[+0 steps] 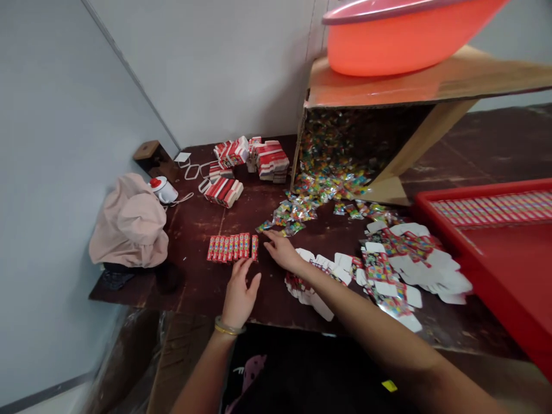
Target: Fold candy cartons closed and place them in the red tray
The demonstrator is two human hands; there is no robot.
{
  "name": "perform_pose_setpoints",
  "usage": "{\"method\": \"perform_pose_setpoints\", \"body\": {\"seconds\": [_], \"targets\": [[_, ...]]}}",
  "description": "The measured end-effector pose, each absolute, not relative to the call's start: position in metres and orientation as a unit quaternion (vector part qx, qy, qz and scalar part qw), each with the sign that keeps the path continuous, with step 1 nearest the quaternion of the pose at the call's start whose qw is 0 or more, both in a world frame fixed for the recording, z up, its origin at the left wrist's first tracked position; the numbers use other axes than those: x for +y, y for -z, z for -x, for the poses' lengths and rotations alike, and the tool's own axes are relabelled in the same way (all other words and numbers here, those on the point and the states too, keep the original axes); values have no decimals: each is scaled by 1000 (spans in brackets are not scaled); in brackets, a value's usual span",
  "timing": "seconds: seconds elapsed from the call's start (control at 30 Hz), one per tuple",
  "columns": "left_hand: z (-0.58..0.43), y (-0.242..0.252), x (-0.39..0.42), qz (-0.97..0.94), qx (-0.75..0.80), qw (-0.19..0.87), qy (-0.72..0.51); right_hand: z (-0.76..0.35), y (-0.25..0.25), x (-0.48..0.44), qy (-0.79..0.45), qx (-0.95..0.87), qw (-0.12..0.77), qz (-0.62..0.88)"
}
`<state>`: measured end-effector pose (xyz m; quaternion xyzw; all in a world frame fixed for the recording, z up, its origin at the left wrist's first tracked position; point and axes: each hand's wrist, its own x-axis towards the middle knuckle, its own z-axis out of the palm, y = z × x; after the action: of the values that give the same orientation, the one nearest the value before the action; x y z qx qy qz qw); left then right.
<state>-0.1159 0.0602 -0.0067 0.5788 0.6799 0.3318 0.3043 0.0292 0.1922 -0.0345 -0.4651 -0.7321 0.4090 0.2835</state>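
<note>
A row of small red filled boxes [232,247] lies on the dark wooden table [202,282]. My left hand [240,294] rests flat just below the row, fingers stretched out toward it, empty. My right hand [282,250] lies to the right of the row, fingers extended toward the last box and the loose shiny candy wrappers [297,211]; it holds nothing. Flat unfolded box blanks [388,270] lie spread under and beside my right forearm.
A tipped cardboard box [388,109] spills candies, with an orange basin [401,34] on top. Stacks of red-white cartons [252,161] stand at the back. A red tray [500,241] with filled boxes is at right. A pink cloth bundle [129,224] and a white kettle [163,188] sit at left.
</note>
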Motion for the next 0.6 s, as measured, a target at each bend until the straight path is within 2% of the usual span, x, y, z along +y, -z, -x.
{"method": "perform_pose_setpoints", "body": {"seconds": [0.13,0.23,0.33,0.43,0.6], "targets": [[90,8,56,-604,645,359,-300,-114,24,151,-387,-741,285,469],[62,7,56,-644,589,403,-275,-170,29,100,-292,-765,258,514],[30,12,57,-717,532,362,-269,-191,48,50,-183,-791,219,542],[3,19,57,-773,485,322,-252,-188,69,22,-115,-802,223,542],[-7,19,54,-739,498,353,-285,-187,64,20,-154,-808,277,497]]}}
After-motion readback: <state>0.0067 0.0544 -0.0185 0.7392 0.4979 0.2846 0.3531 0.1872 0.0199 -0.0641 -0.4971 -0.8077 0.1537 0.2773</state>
